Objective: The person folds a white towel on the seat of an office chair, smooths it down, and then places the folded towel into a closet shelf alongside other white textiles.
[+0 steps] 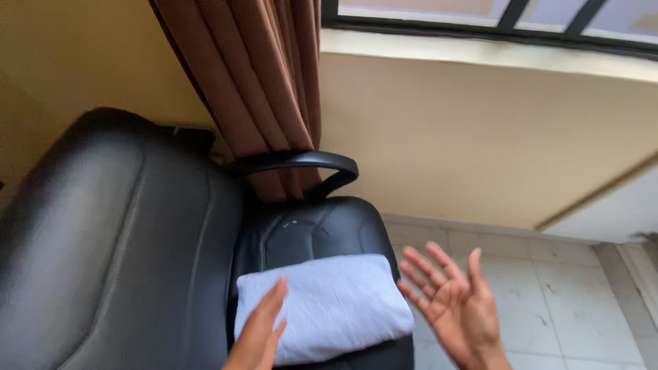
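A folded white cloth (336, 305) lies on the seat of a black leather office chair (116, 253). My left hand (260, 332) rests flat with its fingertips on the near left part of the cloth, holding nothing. My right hand (452, 305) hovers just right of the cloth's right edge, palm turned up and fingers spread, empty and not touching the cloth.
The chair's black armrest (301, 164) curves behind the seat. A brown curtain (260, 82) hangs behind it against a cream wall (480, 130). A window frame (493, 20) runs along the top. Pale floor tiles (562, 294) lie to the right.
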